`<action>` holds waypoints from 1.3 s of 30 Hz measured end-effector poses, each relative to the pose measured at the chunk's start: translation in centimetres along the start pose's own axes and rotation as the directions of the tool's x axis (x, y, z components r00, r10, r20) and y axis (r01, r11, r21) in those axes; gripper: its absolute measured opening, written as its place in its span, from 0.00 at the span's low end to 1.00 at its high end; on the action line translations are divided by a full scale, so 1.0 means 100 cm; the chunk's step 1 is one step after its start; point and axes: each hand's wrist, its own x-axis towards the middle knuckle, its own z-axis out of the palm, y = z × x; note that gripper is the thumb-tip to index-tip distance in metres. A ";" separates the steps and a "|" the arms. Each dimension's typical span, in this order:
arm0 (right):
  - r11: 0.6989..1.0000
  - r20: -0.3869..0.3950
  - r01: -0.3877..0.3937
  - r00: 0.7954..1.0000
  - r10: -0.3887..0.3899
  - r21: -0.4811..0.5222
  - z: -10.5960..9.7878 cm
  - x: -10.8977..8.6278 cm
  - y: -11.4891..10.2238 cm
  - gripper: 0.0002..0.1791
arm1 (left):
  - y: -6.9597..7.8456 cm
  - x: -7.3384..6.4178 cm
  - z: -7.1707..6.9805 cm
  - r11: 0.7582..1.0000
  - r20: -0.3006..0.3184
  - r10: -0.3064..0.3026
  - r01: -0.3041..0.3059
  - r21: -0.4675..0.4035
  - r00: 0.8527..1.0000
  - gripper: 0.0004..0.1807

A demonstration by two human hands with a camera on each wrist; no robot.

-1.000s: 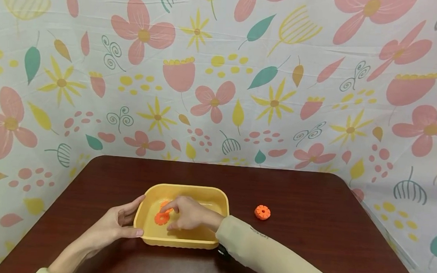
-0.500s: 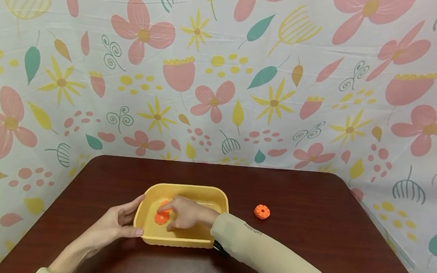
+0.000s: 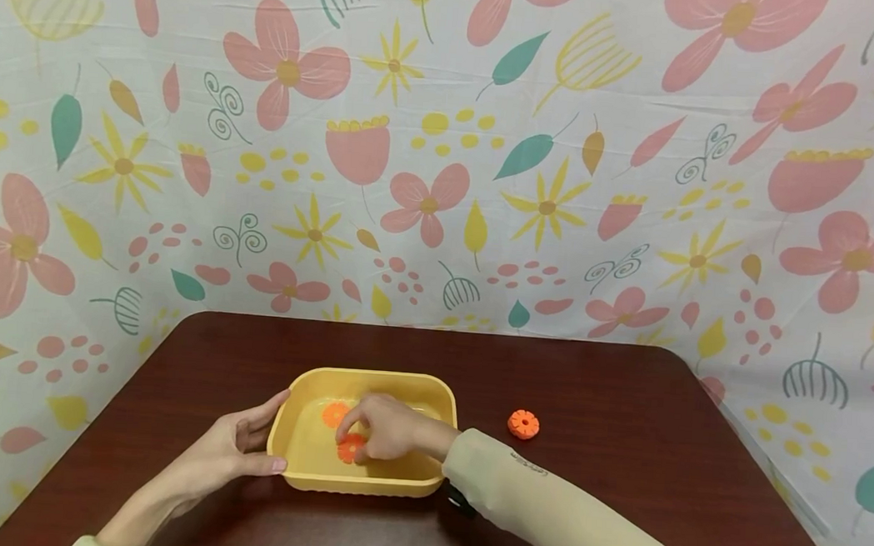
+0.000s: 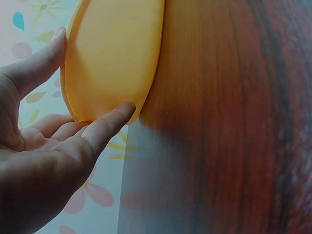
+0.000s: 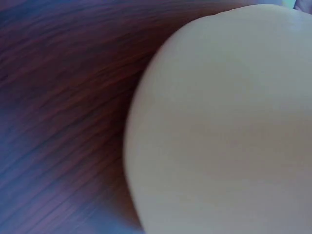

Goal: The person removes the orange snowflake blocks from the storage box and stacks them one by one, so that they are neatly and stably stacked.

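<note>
A yellow plastic bin point(image 3: 360, 485) stands on the table. My left hand point(image 3: 219, 452) holds its left end, with the thumb at one corner and a finger at the other. In the left wrist view, fingers point(image 4: 109, 124) lie against the bin's outer wall point(image 4: 117, 53). My right hand point(image 3: 393, 429) reaches down into the bin and pinches a notched orange flower-shaped disc point(image 3: 349, 448) between thumb and index finger, low over the bin floor. A second, lighter orange disc point(image 3: 334, 414) lies behind it on the floor. The right wrist view shows no fingers.
Right of the bin, a small stack of orange notched discs point(image 3: 524, 424) sits on the dark wooden table point(image 3: 595, 383). A flower-patterned cloth point(image 3: 445, 140) hangs behind. A pale rounded surface point(image 5: 219, 122) fills much of the right wrist view.
My right hand has drawn back rightward inside the bin, bringing the nearer orange disc with it. The other disc has come into fuller view. My left hand and the bin have stayed put.
</note>
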 end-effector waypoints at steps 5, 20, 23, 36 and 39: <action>1.000 -0.017 0.005 1.000 -0.005 0.020 0.000 -0.004 0.006 0.21 | 0.000 0.000 0.000 1.000 0.000 -0.011 0.011 0.001 1.000 0.54; 0.998 -0.047 0.006 0.999 -0.003 0.062 0.000 -0.010 0.016 0.18 | 0.000 0.001 0.001 1.000 -0.005 -0.006 0.006 0.006 1.000 0.54; 0.997 -0.037 0.010 0.999 -0.007 0.082 -0.002 -0.010 0.016 0.19 | 0.000 0.001 0.001 1.000 -0.008 -0.006 0.006 0.006 1.000 0.54; 0.998 0.038 0.008 0.999 -0.010 0.063 -0.008 -0.013 0.015 0.27 | -0.001 0.000 0.000 1.000 -0.003 -0.010 0.010 -0.001 1.000 0.54; 0.996 0.041 -0.002 0.999 -0.002 0.088 -0.009 -0.014 0.015 0.26 | 0.000 0.001 0.000 1.000 0.000 -0.011 0.011 -0.004 1.000 0.54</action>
